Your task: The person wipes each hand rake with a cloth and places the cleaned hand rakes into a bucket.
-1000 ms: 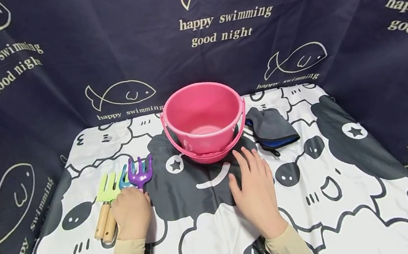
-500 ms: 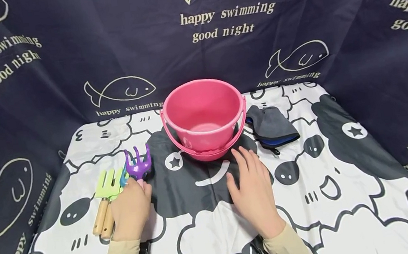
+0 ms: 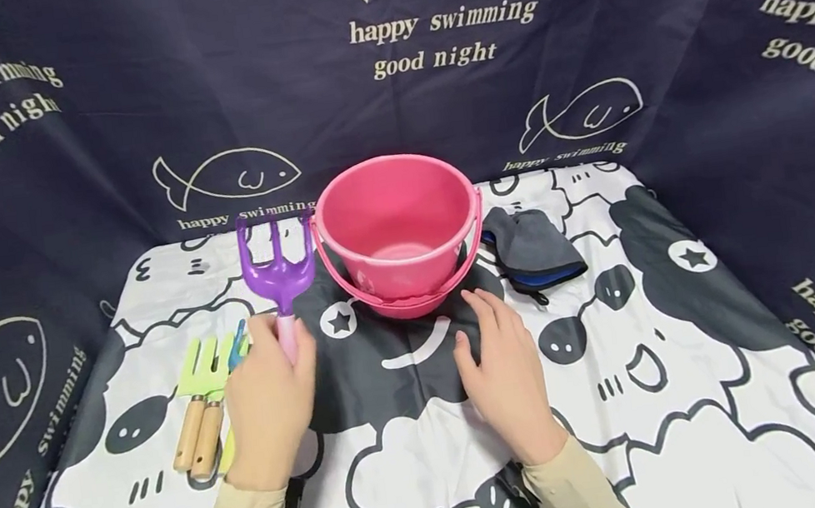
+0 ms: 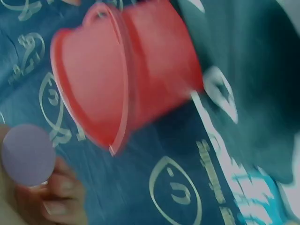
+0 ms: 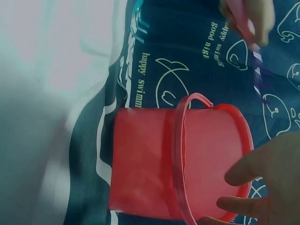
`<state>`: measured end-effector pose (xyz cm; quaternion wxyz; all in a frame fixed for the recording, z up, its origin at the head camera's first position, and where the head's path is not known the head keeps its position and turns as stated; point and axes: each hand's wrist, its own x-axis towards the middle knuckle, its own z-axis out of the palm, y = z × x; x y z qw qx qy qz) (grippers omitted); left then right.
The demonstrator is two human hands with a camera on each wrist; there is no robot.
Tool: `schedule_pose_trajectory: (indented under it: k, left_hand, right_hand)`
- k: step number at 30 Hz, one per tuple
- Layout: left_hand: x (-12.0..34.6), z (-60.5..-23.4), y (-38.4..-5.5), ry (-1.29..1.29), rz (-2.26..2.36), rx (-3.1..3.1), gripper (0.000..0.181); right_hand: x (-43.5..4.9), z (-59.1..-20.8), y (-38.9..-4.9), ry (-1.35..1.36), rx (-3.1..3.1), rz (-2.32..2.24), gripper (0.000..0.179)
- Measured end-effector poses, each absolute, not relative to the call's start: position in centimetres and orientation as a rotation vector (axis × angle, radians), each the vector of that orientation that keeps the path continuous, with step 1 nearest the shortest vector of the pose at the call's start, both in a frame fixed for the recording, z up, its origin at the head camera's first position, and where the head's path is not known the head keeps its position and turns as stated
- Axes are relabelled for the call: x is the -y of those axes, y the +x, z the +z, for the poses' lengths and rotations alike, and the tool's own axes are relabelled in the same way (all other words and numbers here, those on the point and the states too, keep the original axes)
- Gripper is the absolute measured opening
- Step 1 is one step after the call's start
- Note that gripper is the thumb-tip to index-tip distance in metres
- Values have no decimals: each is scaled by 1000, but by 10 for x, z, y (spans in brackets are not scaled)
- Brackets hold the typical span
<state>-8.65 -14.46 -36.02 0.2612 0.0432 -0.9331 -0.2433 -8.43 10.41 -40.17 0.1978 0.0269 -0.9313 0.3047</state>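
My left hand grips the pink handle of a purple toy garden fork, raised with its tines pointing away, left of the pink bucket. In the left wrist view the round butt end of the handle shows above curled fingers. My right hand rests on the cloth in front of the bucket, fingers extended and holding nothing. In the right wrist view its fingers overlap the bucket, and the raised fork shows beyond.
Two light green forks with wooden handles lie left of my left hand, with a blue-tined fork partly hidden beside them. Grey gloves with blue lining lie right of the bucket. Dark fabric walls enclose the sheep-print cloth.
My left hand has lifted the purple fork up from beside the other forks and moved it a little right, towards the bucket. My right hand stays nearly in place.
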Motion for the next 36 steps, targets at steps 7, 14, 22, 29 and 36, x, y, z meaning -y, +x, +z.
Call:
schedule_pose_trajectory:
  k: [7,14,22,29,36]
  left_hand:
    - [111,-344,-98,-209,-761,2478,27]
    - [96,-335,-103,-326,-758,2515,28]
    - [81,-329,-103,-396,-847,2536,26]
    - [78,-324,-108,-408,-822,2552,24]
    - [72,-307,-120,-446,-882,2575,26]
  right_hand:
    - [-108,-394,-83,70,2540,880,43]
    - [-150,-365,-113,120,2488,706,31]
    - [-210,-384,-220,-92,2871,531,56]
    - [-211,-418,-259,-284,3136,558,91]
    - [-214,-416,-266,-294,3138,573,87]
